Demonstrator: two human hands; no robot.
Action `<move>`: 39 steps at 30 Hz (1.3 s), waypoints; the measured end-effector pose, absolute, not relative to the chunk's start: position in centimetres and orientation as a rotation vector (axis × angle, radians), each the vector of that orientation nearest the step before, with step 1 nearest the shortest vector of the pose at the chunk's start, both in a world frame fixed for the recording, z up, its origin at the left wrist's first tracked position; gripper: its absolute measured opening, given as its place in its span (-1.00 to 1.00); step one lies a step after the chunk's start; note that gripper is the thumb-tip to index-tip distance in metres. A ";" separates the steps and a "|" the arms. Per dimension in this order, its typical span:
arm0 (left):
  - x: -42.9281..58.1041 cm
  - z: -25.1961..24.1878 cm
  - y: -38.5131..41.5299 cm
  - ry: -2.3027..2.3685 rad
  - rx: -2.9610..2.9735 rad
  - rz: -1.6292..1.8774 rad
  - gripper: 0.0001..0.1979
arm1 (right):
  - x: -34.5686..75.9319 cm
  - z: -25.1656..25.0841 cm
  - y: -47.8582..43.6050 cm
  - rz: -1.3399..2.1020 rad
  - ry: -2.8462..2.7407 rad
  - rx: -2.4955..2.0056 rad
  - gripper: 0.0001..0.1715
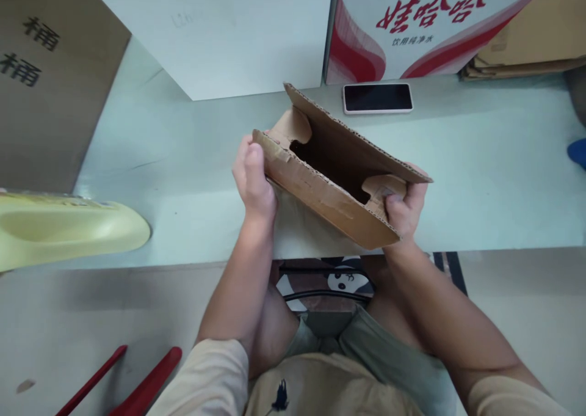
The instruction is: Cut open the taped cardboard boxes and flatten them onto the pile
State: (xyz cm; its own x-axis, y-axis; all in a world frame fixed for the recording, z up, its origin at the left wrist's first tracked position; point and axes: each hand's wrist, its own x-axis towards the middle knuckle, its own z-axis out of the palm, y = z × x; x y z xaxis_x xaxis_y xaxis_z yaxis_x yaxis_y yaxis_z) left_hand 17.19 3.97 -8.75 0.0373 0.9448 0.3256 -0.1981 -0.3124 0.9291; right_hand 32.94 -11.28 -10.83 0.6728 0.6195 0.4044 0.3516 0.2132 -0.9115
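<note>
A small brown cardboard box (pixel 329 199) is held up over the table near its front edge, tilted so that its open side faces me. Its long flaps stand apart, and the short end flaps fold inward; the inside is dark and I cannot make out any contents. My left hand (pixel 254 178) grips the left end, thumb on the near panel and fingers hidden behind. Around the right end, my right hand (pixel 405 211) is closed, its thumb pressing on the short end flap.
On the pale green table (pixel 494 159) lies a phone (pixel 378 98) beyond the box. Large white cartons (pixel 256 31) and a red-white printed carton (pixel 425 25) stand behind. Flattened cardboard (pixel 535 43) is at far right, a yellow plastic object (pixel 68 229) at left.
</note>
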 end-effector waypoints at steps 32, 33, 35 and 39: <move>15.5 -9.4 6.4 0.903 1.851 1.301 -0.64 | 34.4 -12.2 -11.6 0.423 -0.922 -1.212 -0.43; 15.4 -9.5 6.5 0.910 1.844 1.291 -0.66 | 34.4 -12.3 -11.6 0.437 -0.923 -1.223 -0.41; 14.9 -9.6 7.1 0.917 1.808 1.292 -0.70 | 34.5 -12.4 -11.6 0.413 -0.930 -1.285 -0.41; 13.8 -10.2 8.7 0.955 1.637 1.364 -0.73 | 34.7 -13.0 -11.5 0.389 -0.925 -1.412 -0.43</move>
State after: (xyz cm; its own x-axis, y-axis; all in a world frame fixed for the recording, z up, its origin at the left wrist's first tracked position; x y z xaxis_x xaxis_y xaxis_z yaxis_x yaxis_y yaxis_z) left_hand 13.78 8.67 -10.19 0.1396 0.9067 0.3980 0.0635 -0.4093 0.9102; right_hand 34.71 -11.48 -12.97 0.6106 0.7267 0.3146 0.2833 0.1705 -0.9438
